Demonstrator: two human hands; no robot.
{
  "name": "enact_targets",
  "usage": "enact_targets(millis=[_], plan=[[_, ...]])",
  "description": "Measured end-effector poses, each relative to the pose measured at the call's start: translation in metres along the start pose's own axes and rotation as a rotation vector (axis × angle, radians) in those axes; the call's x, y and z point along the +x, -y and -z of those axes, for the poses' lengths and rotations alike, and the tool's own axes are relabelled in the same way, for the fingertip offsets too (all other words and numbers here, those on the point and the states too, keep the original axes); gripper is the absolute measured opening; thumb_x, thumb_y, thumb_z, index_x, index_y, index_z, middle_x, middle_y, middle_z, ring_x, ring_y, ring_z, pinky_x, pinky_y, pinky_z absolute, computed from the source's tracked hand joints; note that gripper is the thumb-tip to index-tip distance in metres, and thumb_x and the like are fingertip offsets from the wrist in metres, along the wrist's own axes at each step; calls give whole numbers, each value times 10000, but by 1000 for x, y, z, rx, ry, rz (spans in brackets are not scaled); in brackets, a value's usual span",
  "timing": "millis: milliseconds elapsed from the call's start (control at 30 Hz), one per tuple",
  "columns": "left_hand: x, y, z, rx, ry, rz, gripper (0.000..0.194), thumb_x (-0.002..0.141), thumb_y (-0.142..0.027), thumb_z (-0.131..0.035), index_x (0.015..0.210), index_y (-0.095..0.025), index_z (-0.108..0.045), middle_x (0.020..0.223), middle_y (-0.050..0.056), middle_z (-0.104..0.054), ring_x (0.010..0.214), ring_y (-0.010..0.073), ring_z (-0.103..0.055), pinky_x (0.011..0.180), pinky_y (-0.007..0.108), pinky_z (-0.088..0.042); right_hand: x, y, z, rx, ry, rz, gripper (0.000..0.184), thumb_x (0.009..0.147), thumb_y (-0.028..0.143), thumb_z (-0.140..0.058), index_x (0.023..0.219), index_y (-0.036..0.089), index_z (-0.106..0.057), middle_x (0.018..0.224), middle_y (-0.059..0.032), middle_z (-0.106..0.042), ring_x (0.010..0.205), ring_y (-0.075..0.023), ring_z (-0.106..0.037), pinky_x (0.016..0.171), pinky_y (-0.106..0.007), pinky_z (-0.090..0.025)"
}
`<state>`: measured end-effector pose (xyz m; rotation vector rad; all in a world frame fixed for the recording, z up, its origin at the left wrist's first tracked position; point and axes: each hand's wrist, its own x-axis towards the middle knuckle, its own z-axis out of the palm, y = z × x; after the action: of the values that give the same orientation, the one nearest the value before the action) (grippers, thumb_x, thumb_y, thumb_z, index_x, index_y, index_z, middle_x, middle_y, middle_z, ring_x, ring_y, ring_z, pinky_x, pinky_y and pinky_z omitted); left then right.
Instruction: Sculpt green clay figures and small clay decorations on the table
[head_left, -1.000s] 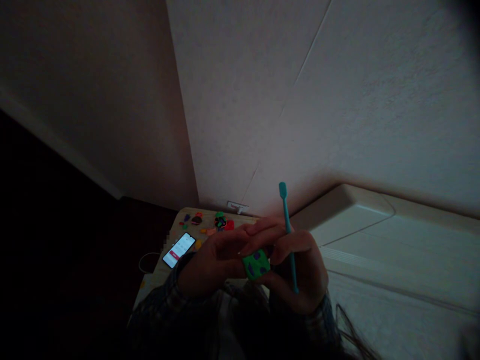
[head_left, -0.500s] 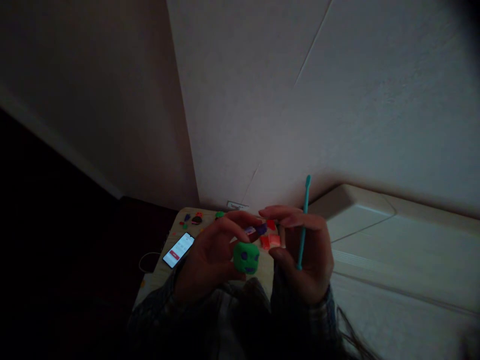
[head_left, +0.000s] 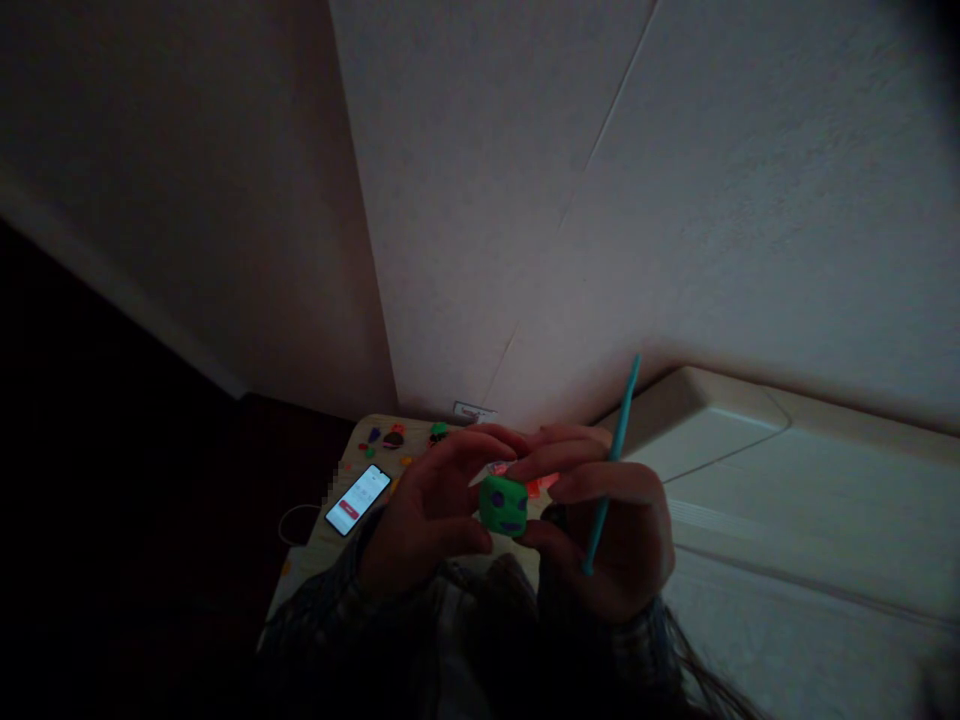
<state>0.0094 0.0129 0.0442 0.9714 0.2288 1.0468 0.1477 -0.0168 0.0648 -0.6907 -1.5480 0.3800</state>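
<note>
A small green modelling clay block (head_left: pixel 504 508) with purple patches like two eyes and a mouth is held above the table. My left hand (head_left: pixel 416 530) grips it from the left, the thumb low and the fingers curled over behind. My right hand (head_left: pixel 634 545) is closed with a thin teal modelling tool (head_left: pixel 622 425) lying across its fingers, the upper end pointing up. Its thumb and fingertips also touch the right side of the block. The room is dim, and the back of the block is hidden.
On the wooden table (head_left: pixel 319 555) a lit phone (head_left: pixel 358 499) lies left of my hands. Small coloured clay bits and a brown round piece (head_left: pixel 394 439) sit at the table's far left. Red pieces (head_left: pixel 534 488) show behind my hands. A wall rises behind; a pale, bulky panel (head_left: pixel 750 450) stands at right.
My right hand moved away from the clay block, then came back to touch it. The block turned, its patches facing up more upright. The teal tool shifted right and leans more to the right.
</note>
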Motion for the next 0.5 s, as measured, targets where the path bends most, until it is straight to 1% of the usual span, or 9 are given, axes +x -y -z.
enact_targets(millis=[67,100,133,200,300,367,433,500], plan=[[1,0,0,-4,8,31,358,699,-478,-758,965,-240,-736,1113,75,-650,1131,283,-576,937,379,-479,0,0,1,1,20,-8,241,819,214,-681,1028,286,-585,885,-2,-726,887,-190,-662,852,-395,-537],[1,0,0,-6,2,49,344,718,-506,-729,925,-232,-747,1094,78,-657,1125,287,-578,946,389,-473,0,1,2,3,30,-9,237,824,210,-676,1028,287,-583,888,-1,-725,900,-189,-659,857,-391,-537],[2,1,0,-12,-7,68,311,734,-505,-714,873,-230,-753,1064,73,-666,1108,282,-586,944,390,-473,0,1,2,7,41,-11,227,832,208,-665,1027,286,-580,894,-1,-723,913,-185,-657,867,-387,-534],[2,1,-1,-36,-15,111,224,743,-449,-724,809,-237,-751,986,45,-683,1049,250,-612,922,363,-484,1,3,2,11,68,-13,216,845,220,-651,1036,277,-569,927,-6,-720,947,-183,-655,899,-386,-524],[2,1,-2,-81,2,144,138,718,-363,-764,802,-256,-744,854,-15,-688,967,194,-641,866,278,-494,4,5,2,14,118,-6,214,846,250,-652,1034,276,-554,944,-3,-723,984,-189,-662,920,-381,-524],[2,1,-2,-85,4,159,123,698,-332,-779,779,-250,-739,787,-37,-679,961,194,-650,828,243,-495,5,6,3,16,136,-17,193,847,252,-651,1008,290,-553,902,12,-729,973,-193,-675,900,-374,-538],[2,1,-2,-93,8,148,133,678,-327,-792,767,-245,-735,780,-42,-678,982,207,-650,826,243,-499,5,5,3,17,140,-29,187,844,244,-651,997,295,-556,874,17,-730,963,-199,-681,894,-379,-541],[1,1,-2,-114,17,132,173,683,-359,-787,802,-245,-734,863,-24,-694,1020,225,-640,874,288,-502,3,3,3,31,143,-13,216,838,275,-660,1028,284,-558,898,1,-728,965,-209,-677,912,-399,-530]])
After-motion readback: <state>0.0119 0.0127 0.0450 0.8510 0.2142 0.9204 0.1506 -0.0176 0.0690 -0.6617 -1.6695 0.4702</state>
